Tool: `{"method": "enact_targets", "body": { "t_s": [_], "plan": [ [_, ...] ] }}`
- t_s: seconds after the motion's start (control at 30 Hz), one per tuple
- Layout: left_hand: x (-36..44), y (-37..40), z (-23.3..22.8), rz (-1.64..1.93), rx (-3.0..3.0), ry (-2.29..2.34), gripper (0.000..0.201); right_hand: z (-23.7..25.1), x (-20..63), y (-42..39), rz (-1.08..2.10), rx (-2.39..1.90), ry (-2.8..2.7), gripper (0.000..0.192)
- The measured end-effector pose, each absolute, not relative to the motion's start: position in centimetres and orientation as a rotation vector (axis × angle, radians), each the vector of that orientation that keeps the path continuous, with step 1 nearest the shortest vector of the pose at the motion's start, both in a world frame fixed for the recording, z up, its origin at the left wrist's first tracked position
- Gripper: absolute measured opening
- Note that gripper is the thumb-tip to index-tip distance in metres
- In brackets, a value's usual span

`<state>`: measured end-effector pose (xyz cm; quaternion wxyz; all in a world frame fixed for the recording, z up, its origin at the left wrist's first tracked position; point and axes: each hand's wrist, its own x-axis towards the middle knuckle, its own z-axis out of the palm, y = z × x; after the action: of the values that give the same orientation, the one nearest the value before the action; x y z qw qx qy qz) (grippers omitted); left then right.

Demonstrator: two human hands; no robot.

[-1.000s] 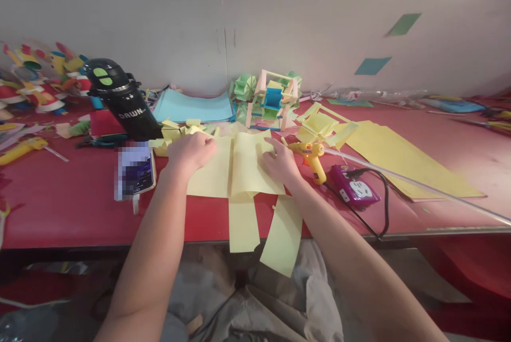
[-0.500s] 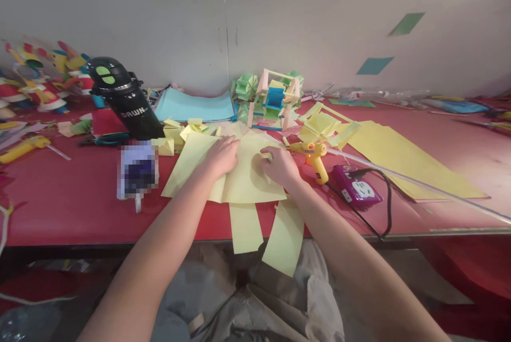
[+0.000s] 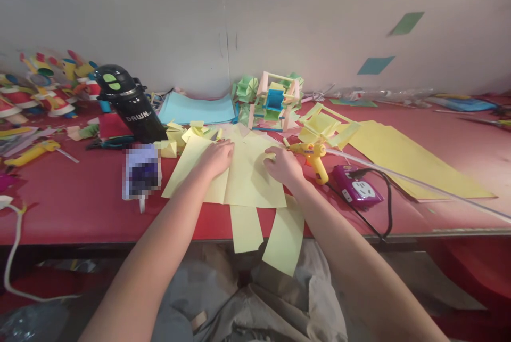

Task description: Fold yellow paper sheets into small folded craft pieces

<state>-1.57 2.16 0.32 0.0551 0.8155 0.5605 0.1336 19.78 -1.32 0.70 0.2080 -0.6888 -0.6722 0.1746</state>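
Observation:
A pale yellow sheet of paper (image 3: 255, 185) lies spread on the table with a crease down its middle. My left hand (image 3: 217, 158) rests flat on its left half, close to the crease, fingers stretched out. Over the right edge of the sheet is my right hand (image 3: 284, 165), its fingers bent and the thumb apart from them, with nothing seen between them. Two yellow paper strips (image 3: 246, 230) stick out from under the sheet past the table's front edge. Just right of my right hand lies a yellow glue gun (image 3: 313, 158) with a long clear glue stick.
A purple power socket (image 3: 357, 187) with a black cord and yellow sheets (image 3: 415, 163) lie to the right. Behind stand a paper-and-stick wheel model (image 3: 275, 99) and blue sheets (image 3: 197, 108). A black bottle (image 3: 131, 105) and another glue gun (image 3: 34, 154) are on the left.
My left hand has slid slightly left and toward me on the sheet. My right hand has shifted a little to the right. The view has tilted up slightly.

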Motion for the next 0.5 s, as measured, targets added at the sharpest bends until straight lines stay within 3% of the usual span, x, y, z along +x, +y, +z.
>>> {"method": "enact_targets", "body": {
  "t_s": [0.33, 0.5],
  "plan": [
    [-2.12, 2.35, -0.09, 0.416, 2.531, 1.684, 0.043, 0.82, 19.88, -1.45, 0.455, -1.879, -1.838, 0.045],
    [-2.12, 2.39, -0.13, 0.389, 2.543, 1.689, 0.042, 0.98, 19.66, -1.5, 0.48, -1.937, -1.866, 0.055]
  ]
}}
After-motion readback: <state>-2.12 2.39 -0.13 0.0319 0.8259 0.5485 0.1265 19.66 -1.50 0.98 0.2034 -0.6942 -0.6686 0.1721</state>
